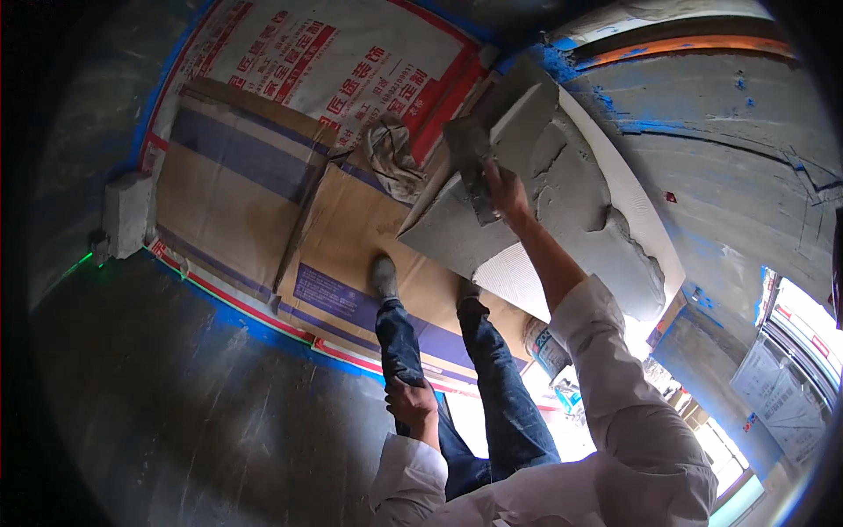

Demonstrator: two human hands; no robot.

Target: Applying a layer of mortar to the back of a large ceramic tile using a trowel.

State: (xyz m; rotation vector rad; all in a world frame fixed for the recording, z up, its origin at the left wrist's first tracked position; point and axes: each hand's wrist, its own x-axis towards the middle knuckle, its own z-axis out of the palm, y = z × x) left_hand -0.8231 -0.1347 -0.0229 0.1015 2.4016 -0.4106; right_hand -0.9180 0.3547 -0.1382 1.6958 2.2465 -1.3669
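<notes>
My right hand point(507, 195) grips a flat, dark steel trowel point(468, 158) by its handle. The trowel lies against grey mortar point(575, 206) spread thickly over a large tile point(514, 279). The tile's pale ribbed back shows bare at the near corner and along the right edge. A raised ridge of mortar stands beyond the blade. Away from the tile, my left hand point(411, 404) rests on my left leg near the knee, fingers curled against the jeans point(505, 395). No tool shows in it, though its palm side is hidden.
Cardboard sheets point(237, 180) lie under my feet, over a red-and-white printed floor covering point(325, 53). A dirty, crumpled cloth point(392, 158) lies left of the tile. A grey block point(127, 215) stands at far left. A bucket point(546, 347) is beside my right leg, and a grey wall point(702, 158) rises at right.
</notes>
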